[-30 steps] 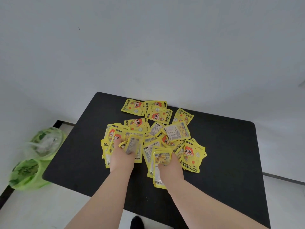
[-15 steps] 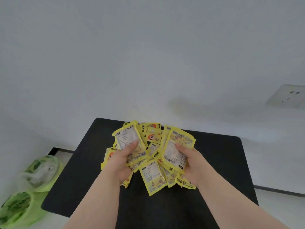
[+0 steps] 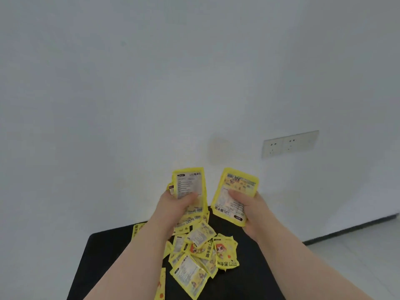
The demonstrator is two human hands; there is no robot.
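Above the loose pile of packets [image 3: 201, 254] on the black tabletop [image 3: 104, 256], the left hand [image 3: 173, 208] grips a bunch of yellow packets [image 3: 189, 185], thumb pressed across the printed back of the front one, with several hanging down toward the pile. Just to the right of that bunch and apart from it, the right hand [image 3: 253, 211] holds a yellow packet [image 3: 238, 185] upright, thumb on its face. A wall socket [image 3: 290, 144] sits on the white wall, well above and to the right of the pile.

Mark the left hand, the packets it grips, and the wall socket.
left hand [image 3: 173, 205], head view, at the base of the thumb.
gripped packets [image 3: 190, 182], head view, on the printed back of the front packet.
wall socket [image 3: 290, 144], head view, on the middle of the plate.
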